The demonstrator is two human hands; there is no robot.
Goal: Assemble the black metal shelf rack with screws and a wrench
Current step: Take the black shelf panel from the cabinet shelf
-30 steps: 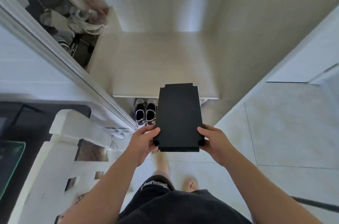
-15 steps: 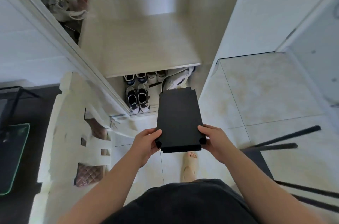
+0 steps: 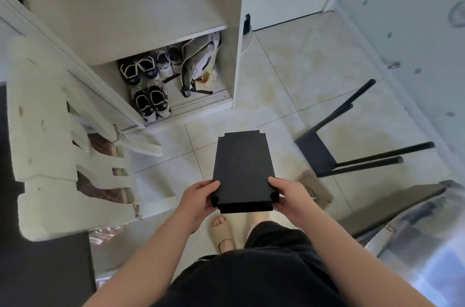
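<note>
Low in cabinet (image 3: 236,60): sneakers (image 3: 151,103), bag (image 3: 198,62) | hands (left (image 3: 198,199), right (image 3: 293,196)) grip black panel (image 3: 242,168)

Place: home, entry/closet area.
Evidence: sneakers (image 3: 151,103) in white cupboard (image 3: 235,55); tiled floor (image 3: 302,67); slipper (image 3: 222,231) on foot.

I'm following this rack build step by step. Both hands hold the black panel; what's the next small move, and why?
Probably turn right and lower the black panel toward the partly built rack lying on its side on the floor. The left hand and right hand grip the panel's near corners in mid-air, and the rack's poles carry only one shelf.
</note>
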